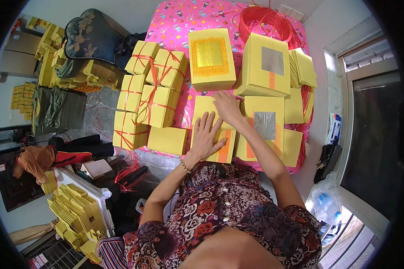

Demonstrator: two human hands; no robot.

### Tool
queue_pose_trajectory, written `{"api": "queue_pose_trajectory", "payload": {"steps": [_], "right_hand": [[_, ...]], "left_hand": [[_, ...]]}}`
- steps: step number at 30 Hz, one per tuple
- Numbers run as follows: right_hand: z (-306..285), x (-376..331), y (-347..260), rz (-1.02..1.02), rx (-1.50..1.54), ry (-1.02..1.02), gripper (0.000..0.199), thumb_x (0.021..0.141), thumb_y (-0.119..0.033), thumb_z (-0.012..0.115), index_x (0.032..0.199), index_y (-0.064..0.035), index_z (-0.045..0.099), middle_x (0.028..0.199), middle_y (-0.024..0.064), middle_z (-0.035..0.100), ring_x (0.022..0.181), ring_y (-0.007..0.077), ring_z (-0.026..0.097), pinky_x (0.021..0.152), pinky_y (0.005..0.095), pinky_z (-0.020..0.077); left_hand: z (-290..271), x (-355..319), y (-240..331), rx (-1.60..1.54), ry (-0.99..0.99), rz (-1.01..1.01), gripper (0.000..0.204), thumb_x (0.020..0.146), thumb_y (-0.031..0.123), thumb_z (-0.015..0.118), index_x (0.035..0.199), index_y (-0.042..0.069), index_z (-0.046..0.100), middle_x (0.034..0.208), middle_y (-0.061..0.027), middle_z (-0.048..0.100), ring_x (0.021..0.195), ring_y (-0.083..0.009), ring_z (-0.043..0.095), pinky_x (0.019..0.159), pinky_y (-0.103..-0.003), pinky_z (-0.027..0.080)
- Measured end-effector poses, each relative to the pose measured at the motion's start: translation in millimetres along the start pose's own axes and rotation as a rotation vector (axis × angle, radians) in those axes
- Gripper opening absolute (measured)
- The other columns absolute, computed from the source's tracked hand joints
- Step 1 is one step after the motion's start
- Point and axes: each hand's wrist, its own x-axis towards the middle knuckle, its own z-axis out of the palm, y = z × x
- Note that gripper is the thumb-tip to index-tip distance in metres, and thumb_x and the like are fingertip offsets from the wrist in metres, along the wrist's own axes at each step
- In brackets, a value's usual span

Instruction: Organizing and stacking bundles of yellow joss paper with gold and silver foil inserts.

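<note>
A stack of yellow joss paper [205, 104] with an orange patch lies at the near edge of the table, right in front of me. My left hand [205, 138] is open, resting flat on it with the fingers spread. Across its far edge lies my right hand [227, 107], fingers stretched out and holding nothing. Just right stands a stack with a silver foil square [265, 125]. Beyond are a stack with a gold foil square [209, 54] and a taller silver-foil stack [272, 60]. A plain yellow stack [167, 140] sits left of my left hand.
Bundles tied with red string [157, 105] line the table's left side. A red ring of string [265, 24] sits on the pink patterned tablecloth [173, 22]. At left are a dark chair [92, 38], a person in an orange-brown top [36, 161] and another yellow pile [78, 213].
</note>
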Motion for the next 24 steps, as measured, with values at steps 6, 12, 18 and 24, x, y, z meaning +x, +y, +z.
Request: {"api": "queue_pose_trajectory", "payload": {"steps": [6, 12, 18, 24], "right_hand": [[5, -2, -4, -0.021, -0.067, 0.067, 0.027, 0.086, -0.006, 0.061, 0.112, 0.0003, 0.059, 0.106, 0.0176, 0.058, 0.104, 0.0351, 0.056, 0.089, 0.047, 0.0463], [5, -1, -7, -0.004, -0.124, 0.042, 0.026, 0.083, -0.003, 0.06, 0.109, 0.0007, 0.059, 0.107, 0.0173, 0.057, 0.104, 0.0342, 0.056, 0.089, 0.0469, 0.0466], [9, -2, -6, -0.006, -0.182, 0.038, 0.032, 0.077, 0.0, 0.062, 0.109, 0.0021, 0.057, 0.108, 0.019, 0.056, 0.105, 0.0363, 0.055, 0.089, 0.0477, 0.0468], [12, -5, -4, -0.025, -0.168, 0.086, 0.035, 0.077, -0.001, 0.062, 0.111, 0.0023, 0.056, 0.109, 0.0198, 0.056, 0.106, 0.037, 0.054, 0.089, 0.0483, 0.0462]], "left_hand": [[0, -2, -2, -0.015, -0.002, 0.027, 0.074, 0.087, 0.052, 0.063, 0.146, 0.011, 0.045, 0.157, -0.0221, 0.029, 0.146, -0.043, 0.021, 0.118, -0.058, 0.016], [1, -1, -9, -0.02, -0.011, 0.048, 0.074, 0.086, 0.055, 0.064, 0.144, 0.013, 0.046, 0.157, -0.0205, 0.029, 0.145, -0.0441, 0.023, 0.116, -0.06, 0.018], [-2, -1, -11, -0.041, -0.032, 0.071, 0.074, 0.085, 0.054, 0.064, 0.144, 0.012, 0.046, 0.156, -0.0218, 0.03, 0.144, -0.0445, 0.024, 0.116, -0.059, 0.018], [-5, -1, -10, -0.029, -0.028, 0.078, 0.076, 0.084, 0.054, 0.065, 0.143, 0.011, 0.047, 0.155, -0.0231, 0.031, 0.144, -0.0439, 0.025, 0.117, -0.057, 0.018]]}}
